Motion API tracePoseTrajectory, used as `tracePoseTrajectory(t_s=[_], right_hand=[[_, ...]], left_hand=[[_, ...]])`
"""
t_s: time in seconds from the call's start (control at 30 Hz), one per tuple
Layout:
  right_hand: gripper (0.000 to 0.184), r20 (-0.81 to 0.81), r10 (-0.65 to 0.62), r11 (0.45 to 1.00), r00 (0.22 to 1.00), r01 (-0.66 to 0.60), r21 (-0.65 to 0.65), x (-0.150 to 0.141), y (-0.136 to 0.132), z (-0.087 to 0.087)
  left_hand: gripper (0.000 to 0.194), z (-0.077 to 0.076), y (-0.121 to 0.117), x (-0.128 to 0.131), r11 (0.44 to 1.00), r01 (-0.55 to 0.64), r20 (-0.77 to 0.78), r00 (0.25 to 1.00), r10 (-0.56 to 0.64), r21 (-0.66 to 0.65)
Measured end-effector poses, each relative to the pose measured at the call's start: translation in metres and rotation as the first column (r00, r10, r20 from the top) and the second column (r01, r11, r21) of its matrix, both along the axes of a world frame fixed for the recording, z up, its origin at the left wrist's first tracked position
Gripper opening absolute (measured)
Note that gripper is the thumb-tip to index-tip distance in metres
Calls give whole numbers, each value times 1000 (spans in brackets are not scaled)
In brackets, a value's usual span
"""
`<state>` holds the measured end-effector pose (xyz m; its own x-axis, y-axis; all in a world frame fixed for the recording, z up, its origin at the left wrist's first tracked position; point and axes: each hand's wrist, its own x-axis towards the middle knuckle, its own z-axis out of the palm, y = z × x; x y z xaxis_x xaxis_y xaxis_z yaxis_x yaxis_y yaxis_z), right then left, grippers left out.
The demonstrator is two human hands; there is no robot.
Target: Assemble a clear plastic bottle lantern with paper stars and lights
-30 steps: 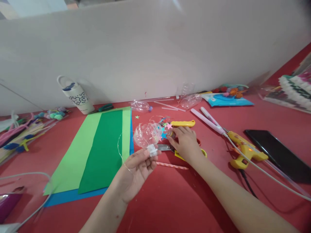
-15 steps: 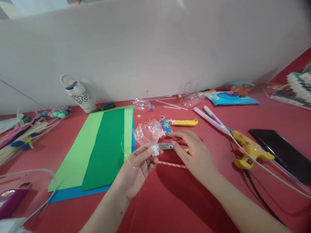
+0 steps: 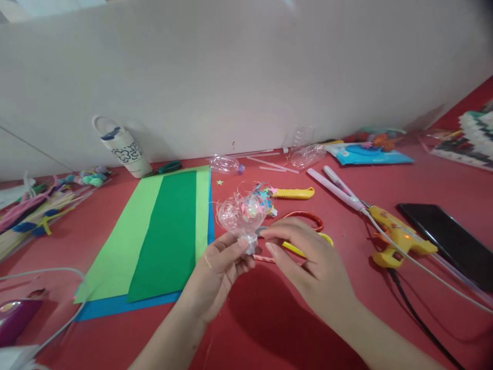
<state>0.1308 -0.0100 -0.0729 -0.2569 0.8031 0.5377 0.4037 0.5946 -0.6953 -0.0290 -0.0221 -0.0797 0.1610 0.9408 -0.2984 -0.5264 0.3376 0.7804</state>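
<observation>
A red, smooth bench (image 3: 246,339) runs back to a plain, pale grey wall (image 3: 215,72), with a dark shadow falling below the hands. Above the middle of the bench, the fingers of the left hand (image 3: 215,270) pinch the whitish neck of a clear, rounded plastic object (image 3: 242,213); the right hand (image 3: 318,264) is just beside it, its thumb and index finger parted. Behind lie small coloured paper stars (image 3: 265,196) and a yellow plastic cutter (image 3: 295,193). To the left, a dark green sheet (image 3: 167,231) overlaps a light green sheet (image 3: 115,252), with a blue sheet (image 3: 100,310) beneath. A white patterned tumbler (image 3: 129,154) and 2 clear plastic bottles (image 3: 224,164) sit near the wall. To the right are a yellow glue gun (image 3: 404,234), its orange light glowing, and a black phone (image 3: 447,241).
</observation>
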Motion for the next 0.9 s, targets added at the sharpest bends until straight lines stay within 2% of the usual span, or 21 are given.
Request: tracePoseTrajectory(t_s=[0.17, 0.53, 0.77, 0.9], right_hand=[[15, -67, 35, 992, 997, -43, -118, -2, 0, 2], [13, -272, 2, 917, 962, -110, -384, -3, 3, 4], [12, -225, -43, 944, 973, -35, -329, -1, 5, 6], [7, -138, -47, 963, 989, 8, -271, -4, 3, 2]], left_hand=[[10, -3, -2, 2, 1000, 22, -53, 998, -21, 15], [14, -3, -2, 2, 994, 85, 100, 992, -77, -75], [17, -3, -4, 3, 989, 109, 96, 990, -99, -105], [13, -3, -3, 5, 997, 66, 49, 997, -64, -42]])
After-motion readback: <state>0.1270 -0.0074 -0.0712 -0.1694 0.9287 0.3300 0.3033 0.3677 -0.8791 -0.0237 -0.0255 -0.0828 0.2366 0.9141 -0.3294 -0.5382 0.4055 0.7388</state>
